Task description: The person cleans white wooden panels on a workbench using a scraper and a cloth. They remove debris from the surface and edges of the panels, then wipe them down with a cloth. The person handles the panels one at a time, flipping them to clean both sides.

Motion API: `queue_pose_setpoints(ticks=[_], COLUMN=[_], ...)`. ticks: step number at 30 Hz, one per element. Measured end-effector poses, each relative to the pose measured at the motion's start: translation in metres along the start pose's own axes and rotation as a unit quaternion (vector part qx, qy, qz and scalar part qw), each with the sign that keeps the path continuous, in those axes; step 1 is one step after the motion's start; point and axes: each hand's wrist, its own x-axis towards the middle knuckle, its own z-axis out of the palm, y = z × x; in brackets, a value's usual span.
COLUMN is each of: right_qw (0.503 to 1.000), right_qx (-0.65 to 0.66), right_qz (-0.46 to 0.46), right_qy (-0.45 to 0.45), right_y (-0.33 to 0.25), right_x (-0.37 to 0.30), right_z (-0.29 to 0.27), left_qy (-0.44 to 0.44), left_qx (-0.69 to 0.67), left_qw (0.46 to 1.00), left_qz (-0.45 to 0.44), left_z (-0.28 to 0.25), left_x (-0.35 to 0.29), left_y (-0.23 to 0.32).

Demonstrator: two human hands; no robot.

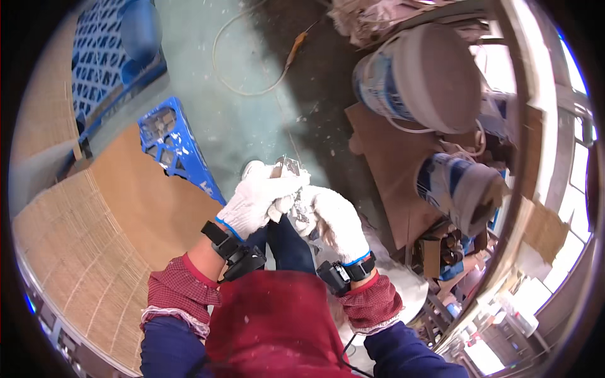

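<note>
Beyond my red apron [271, 315], my white-gloved left hand [259, 196] was closed on a small white-smeared metallic piece [289, 166]; my right hand [340, 223] curled just beside it, its hold too unclear to tell. Farther out were a blue frame [187, 154] leftward, a cable [242, 93] ahead and 2 buckets [449, 75] rightward.
</note>
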Motion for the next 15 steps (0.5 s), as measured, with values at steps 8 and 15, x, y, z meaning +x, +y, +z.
queue_pose_setpoints(ticks=[8,15], right_qw=[0.937,0.953], right_qx=[0.334,0.194], right_qz=[-0.027,-0.227], right_qy=[0.095,0.052], right_y=[-0.055,-0.062], right_x=[-0.096,-0.23], right_z=[0.019,0.003], left_qy=[0.008,-0.037], left_qx=[0.025,0.042], left_qw=[0.999,0.983], left_qz=[0.046,0.173], left_z=[0.119,0.249], left_x=[-0.098,-0.155], left_y=[0.061,0.023])
